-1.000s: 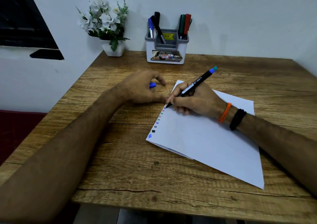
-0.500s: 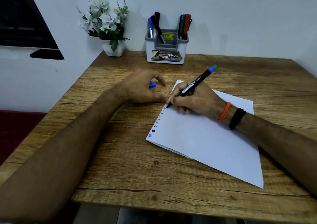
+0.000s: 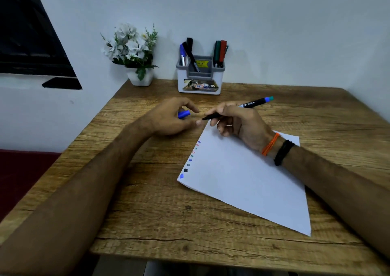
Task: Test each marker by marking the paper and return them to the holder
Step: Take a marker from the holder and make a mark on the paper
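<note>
My right hand (image 3: 238, 123) grips a black marker (image 3: 252, 103) with a blue and green end, lifted off the paper and held nearly level, its tip pointing left toward my left hand. My left hand (image 3: 168, 119) holds the blue cap (image 3: 184, 114) between curled fingers and thumb, just left of the marker tip. The white paper (image 3: 249, 182) lies slanted on the table, with a row of small coloured marks (image 3: 191, 159) along its left edge. The white and grey holder (image 3: 200, 79) stands at the back by the wall with several markers and pens in it.
A white pot of artificial flowers (image 3: 135, 54) stands left of the holder. The wooden table (image 3: 147, 201) ends near the front and left. A dark window frame (image 3: 27, 43) is on the left wall.
My right hand has lifted the marker tip off the paper and swung it up and left toward the cap. My left hand has stayed in place with the cap.
</note>
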### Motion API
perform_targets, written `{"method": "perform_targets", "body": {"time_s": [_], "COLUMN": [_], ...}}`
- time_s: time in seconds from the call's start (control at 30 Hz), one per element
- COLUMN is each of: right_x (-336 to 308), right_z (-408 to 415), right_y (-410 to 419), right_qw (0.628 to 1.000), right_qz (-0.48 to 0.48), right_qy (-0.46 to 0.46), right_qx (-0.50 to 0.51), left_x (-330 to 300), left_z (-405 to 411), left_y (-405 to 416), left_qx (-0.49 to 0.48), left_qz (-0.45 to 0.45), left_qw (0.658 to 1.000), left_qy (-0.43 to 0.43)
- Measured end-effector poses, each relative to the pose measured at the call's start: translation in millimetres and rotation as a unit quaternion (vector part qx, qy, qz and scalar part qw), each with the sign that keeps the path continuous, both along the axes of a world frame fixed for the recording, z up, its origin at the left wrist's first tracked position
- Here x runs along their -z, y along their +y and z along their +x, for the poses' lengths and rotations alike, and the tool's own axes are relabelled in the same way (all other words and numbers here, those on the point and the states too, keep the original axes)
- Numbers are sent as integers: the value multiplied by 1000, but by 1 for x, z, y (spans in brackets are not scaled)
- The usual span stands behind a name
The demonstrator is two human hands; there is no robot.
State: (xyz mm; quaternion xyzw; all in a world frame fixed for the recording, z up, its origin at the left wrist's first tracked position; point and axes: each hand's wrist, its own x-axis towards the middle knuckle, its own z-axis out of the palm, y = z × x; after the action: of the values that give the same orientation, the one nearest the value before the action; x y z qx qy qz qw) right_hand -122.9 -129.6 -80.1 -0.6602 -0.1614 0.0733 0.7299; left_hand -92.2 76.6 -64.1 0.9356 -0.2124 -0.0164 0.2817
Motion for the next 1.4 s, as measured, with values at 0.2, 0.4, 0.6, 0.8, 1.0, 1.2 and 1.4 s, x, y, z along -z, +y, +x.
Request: {"method": "perform_targets", "body": {"time_s": [0.2,0.4,0.6,0.8,1.0,1.2,1.4], "right_x": [-10,-13,-12,-11,-6,-4,1], "right_z": [0,0,1,3,4,4,6], "right_y": [-9,-14,-17,-19,-14,-19,-16], "right_qw": [998,991,995,1000,995,976,949], "right_qz": [-19,-21,-15,3,-33,-96,-148], "right_qy": [-27,-67,-49,-4,-54,-170,-253], "right_qx": [54,114,89,11,82,95,113], "left_x": [-1,-1,1,2,0,-2,1], "left_z": [0,2,4,3,2,2,-1], "left_y": [1,-3,-5,-8,-7,-5,-10], "left_qx": [22,62,73,91,86,70,78], "left_qz": [-173,-237,-267,-275,-305,-312,-323], "left_qw": [983,969,960,956,948,947,941], "left_qy": [50,43,35,40,36,30,61]}}
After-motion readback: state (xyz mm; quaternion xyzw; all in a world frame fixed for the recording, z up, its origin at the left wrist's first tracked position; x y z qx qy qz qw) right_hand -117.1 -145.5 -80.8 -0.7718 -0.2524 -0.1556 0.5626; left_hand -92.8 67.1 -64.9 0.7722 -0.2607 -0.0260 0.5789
